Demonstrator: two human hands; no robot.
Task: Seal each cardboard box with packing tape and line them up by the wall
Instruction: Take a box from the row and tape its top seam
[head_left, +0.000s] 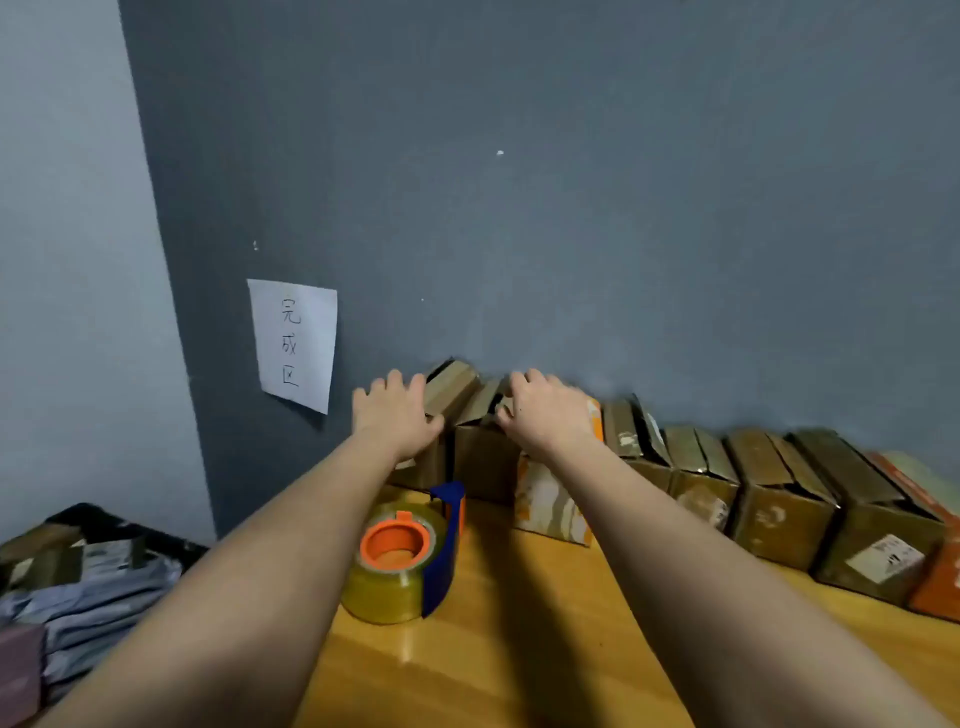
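Far left: a heap of folded grey-blue cloth and dark items lies below the table edge, blurred.
Wall sign: a white paper sheet with three handwritten characters hangs on the dark grey-blue wall, just left of the box row.
Left hand: the left hand reaches forward on a bare arm, fingers spread and nearly straight, palm down against the left side of the end box; it clasps nothing.
End box: the brown cardboard box stands at the left end of the row, against the wall, its top flaps raised and ajar, between the two hands.
Tape dispenser: a roll of clear yellowish packing tape with an orange hub in a blue holder sits on the wooden table, in front of the end box and between the forearms, touched by neither hand.
Right hand: the right hand lies palm down over the top right of the same box, fingers bent over a flap; whether it grips the flap or only presses it, I cannot tell.
Patterned box: an orange-and-white box stands just beside the end box, under the right wrist.
Row to the right: more brown boxes stand side by side along the wall, touching, flaps folded down; an orange box ends the row at the frame edge.
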